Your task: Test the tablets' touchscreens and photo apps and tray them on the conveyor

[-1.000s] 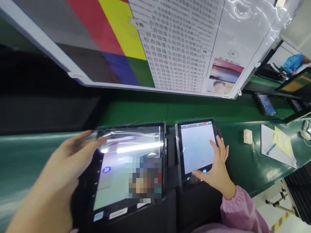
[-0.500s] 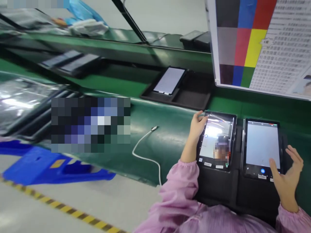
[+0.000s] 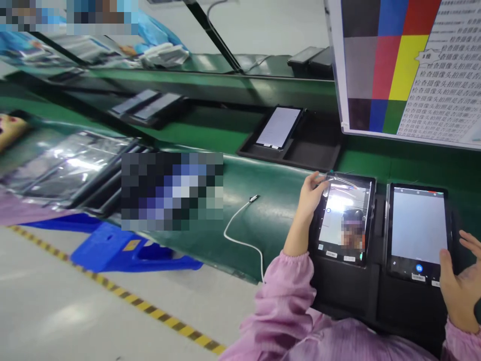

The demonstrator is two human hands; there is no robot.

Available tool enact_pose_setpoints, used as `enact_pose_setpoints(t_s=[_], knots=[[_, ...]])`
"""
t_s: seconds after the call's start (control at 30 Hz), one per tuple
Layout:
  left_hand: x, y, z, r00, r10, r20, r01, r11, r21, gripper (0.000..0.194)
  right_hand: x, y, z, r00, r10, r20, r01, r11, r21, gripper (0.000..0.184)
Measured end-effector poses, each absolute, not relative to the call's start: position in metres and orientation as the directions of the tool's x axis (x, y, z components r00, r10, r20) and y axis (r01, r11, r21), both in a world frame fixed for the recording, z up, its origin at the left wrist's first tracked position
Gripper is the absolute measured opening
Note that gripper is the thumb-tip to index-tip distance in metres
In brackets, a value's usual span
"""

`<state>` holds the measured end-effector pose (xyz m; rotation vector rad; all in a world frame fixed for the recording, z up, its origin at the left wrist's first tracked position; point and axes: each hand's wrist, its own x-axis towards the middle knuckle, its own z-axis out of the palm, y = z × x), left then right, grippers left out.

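Note:
My left hand [image 3: 312,195] is at the upper left corner of a tablet [image 3: 343,218], its fingers closed on that edge. The tablet's lit screen shows a camera picture with a person and bright lights. To its right, a second tablet [image 3: 419,230] shows a pale camera screen with a blue shutter button. Both lie side by side in a black tray [image 3: 341,283]. My right hand [image 3: 464,288] is at the second tablet's lower right edge, fingers spread and thumb by the screen; it holds nothing. Part of this hand runs out of the frame.
A white cable [image 3: 244,244] lies on the green bench [image 3: 278,210]. Behind, a black tray [image 3: 315,143] holds one lit tablet [image 3: 280,128]. A colour chart board [image 3: 391,65] hangs at upper right. A blue stool [image 3: 101,248] stands below. At far left is another person's hand [image 3: 11,130].
The view has swung left, so everything sits further right in the picture. Another person's hand now shows at the far left. My hands stay by the same two tablets.

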<state>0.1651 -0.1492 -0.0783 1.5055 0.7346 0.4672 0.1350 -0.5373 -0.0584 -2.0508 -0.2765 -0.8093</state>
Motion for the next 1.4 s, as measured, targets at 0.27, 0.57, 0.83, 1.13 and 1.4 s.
enact_pose_setpoints(t_s=[0.27, 0.57, 0.83, 1.13, 1.4], knots=[[0.198, -0.148, -0.087, 0.680, 0.719, -0.148, 0.190, 0.022, 0.982, 0.056, 0.134, -0.535, -0.055, 0.779, -0.166, 0.605, 0.438, -0.546, -0.714, 0.034], [0.190, -0.147, -0.081, 0.699, 0.704, -0.123, 0.150, 0.023, 0.988, 0.051, 0.134, -0.535, -0.048, 0.827, -0.109, 0.552, 0.391, -0.595, -0.702, 0.032], [0.162, -0.156, -0.073, 0.779, 0.619, -0.102, 0.162, -0.040, 0.986, 0.054, 0.128, -0.573, -0.055, 0.943, 0.212, 0.258, 0.334, -0.621, -0.709, 0.083], [0.059, -0.164, -0.067, 0.937, 0.322, -0.135, 0.225, -0.260, 0.939, 0.097, 0.127, -0.574, -0.059, 0.946, 0.288, 0.146, 0.316, -0.733, -0.603, 0.101], [0.027, -0.164, -0.061, 0.981, 0.148, -0.124, 0.185, -0.539, 0.822, 0.111, 0.129, -0.574, -0.058, 0.930, 0.303, 0.210, 0.368, -0.728, -0.579, 0.106]])
